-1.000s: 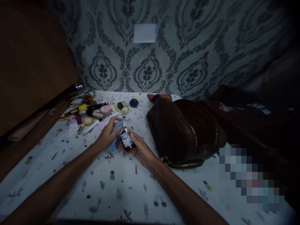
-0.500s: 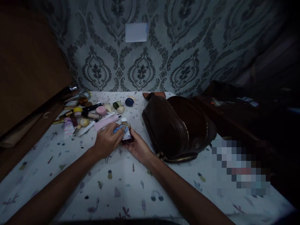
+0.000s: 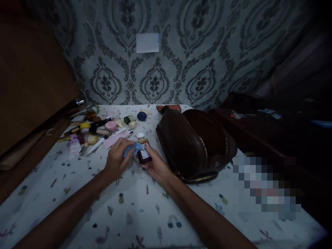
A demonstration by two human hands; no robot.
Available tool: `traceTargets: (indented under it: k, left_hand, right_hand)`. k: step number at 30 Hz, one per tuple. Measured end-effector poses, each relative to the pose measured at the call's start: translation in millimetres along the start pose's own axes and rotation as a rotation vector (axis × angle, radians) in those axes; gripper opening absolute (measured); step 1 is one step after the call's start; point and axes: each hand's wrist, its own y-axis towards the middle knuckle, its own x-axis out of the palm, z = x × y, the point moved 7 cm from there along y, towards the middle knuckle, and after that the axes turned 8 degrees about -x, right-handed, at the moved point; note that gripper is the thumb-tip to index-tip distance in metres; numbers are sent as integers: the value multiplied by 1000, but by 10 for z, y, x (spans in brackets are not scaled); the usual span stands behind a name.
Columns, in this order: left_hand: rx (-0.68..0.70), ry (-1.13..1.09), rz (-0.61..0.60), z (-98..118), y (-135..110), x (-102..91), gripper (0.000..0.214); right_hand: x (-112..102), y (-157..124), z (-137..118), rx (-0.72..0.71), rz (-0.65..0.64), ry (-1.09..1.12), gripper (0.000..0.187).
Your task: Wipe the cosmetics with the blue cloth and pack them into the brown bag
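Both arms are bare as far as the picture shows them. The left forearm (image 3: 64, 211) and the right forearm (image 3: 204, 218) are slim and uncovered from the wrist to the near edge. The left hand (image 3: 116, 163) and the right hand (image 3: 156, 166) are bare too, with slender fingers. In the dim light, nails and finer marks are too dark to tell.

The left hand (image 3: 118, 162) slid the blue cloth (image 3: 131, 149) across the bottle (image 3: 143, 153) (now upright).
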Motion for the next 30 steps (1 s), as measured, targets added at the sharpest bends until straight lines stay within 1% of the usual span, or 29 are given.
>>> traceTargets:
  k: [1,3,5,7,10,15,18,20,23,26,28,30]
  left_hand:
    - [-55,-25,32,-62,21,-30,13]
    - [-109,-62,66,-147,41,-52,11]
    - [-112,-87,61,-184,39,-35,11]
    - [-82,-76,39,-176,23,-4,12]
    - [16,12,26,-87,-23,31,15]
    - [286,249,-34,178,-148,147,15]
    - [404,285,-50,295,-206,190,12]
    - [440,276,-59,339,-222,205,12]
    - [449,248,-78,368,-228,222,11]
    - [439,217,-72,369,-220,205,8]
    - [416,203,-63,346,-201,176,7]
    - [368,193,-45,297,-164,135,8]
  right_hand:
    - [23,-11,11,17,-19,-7,46]
    - [68,-29,27,39,-58,-10,49]
    - [93,-37,33,40,-78,-6,51]
    - [83,-32,30,25,-63,0,51]
    - [41,-7,23,3,-18,40,49]
    - [-52,45,40,46,76,176,36]
    - [-100,71,29,38,112,204,38]
    - [-123,83,17,20,126,221,40]
    - [-133,84,34,42,132,259,38]
    - [-98,56,85,128,107,275,36]
    - [-54,20,114,188,85,281,35]
    - [0,-20,115,214,57,290,34]
